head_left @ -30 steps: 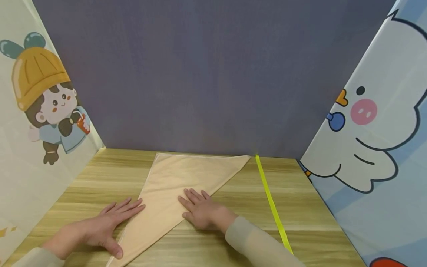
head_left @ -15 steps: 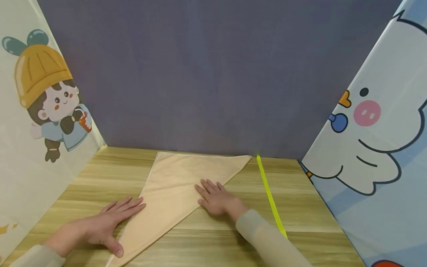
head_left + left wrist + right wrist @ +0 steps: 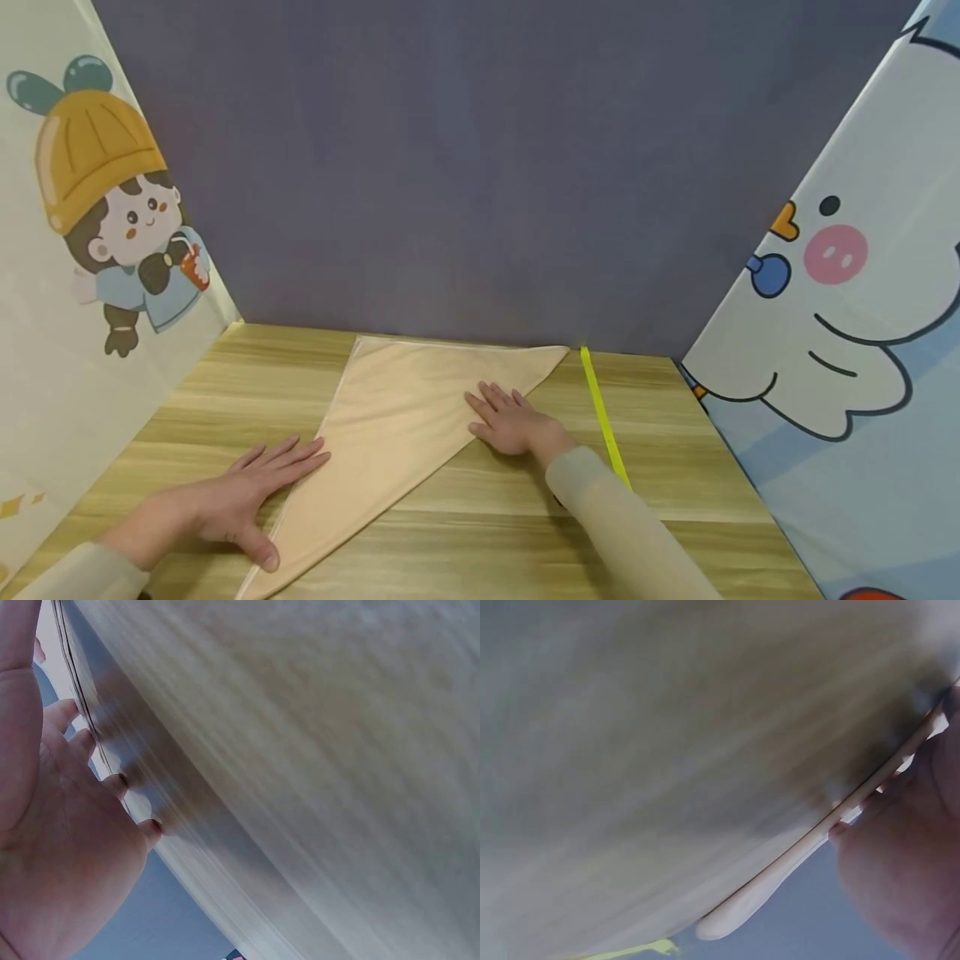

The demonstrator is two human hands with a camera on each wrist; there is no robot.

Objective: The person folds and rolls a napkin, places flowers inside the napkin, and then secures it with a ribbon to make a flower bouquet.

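A peach-coloured cloth (image 3: 397, 400), folded to a triangle, lies flat on the wooden table, its long folded edge running from the front left to the back right. My left hand (image 3: 232, 504) rests with spread fingers on the cloth's left edge, fingertips and thumb touching it. On the folded edge, toward the upper right, my right hand (image 3: 513, 423) presses with straight fingers. In the left wrist view the left hand (image 3: 75, 817) shows its palm side, fingertips down at the cloth edge. The right wrist view has the right hand (image 3: 900, 847) over the layered fold.
A yellow tape strip (image 3: 603, 417) runs along the table (image 3: 720, 483) to the right of the cloth. A grey-purple wall (image 3: 465, 167) stands at the back edge. Panels with cartoon prints, a capped child (image 3: 127, 217) and a white bird (image 3: 862, 292), flank both sides.
My right hand has slid away from me and to the right along the folded edge of the cloth. The left hand has stayed in its place on the left edge.
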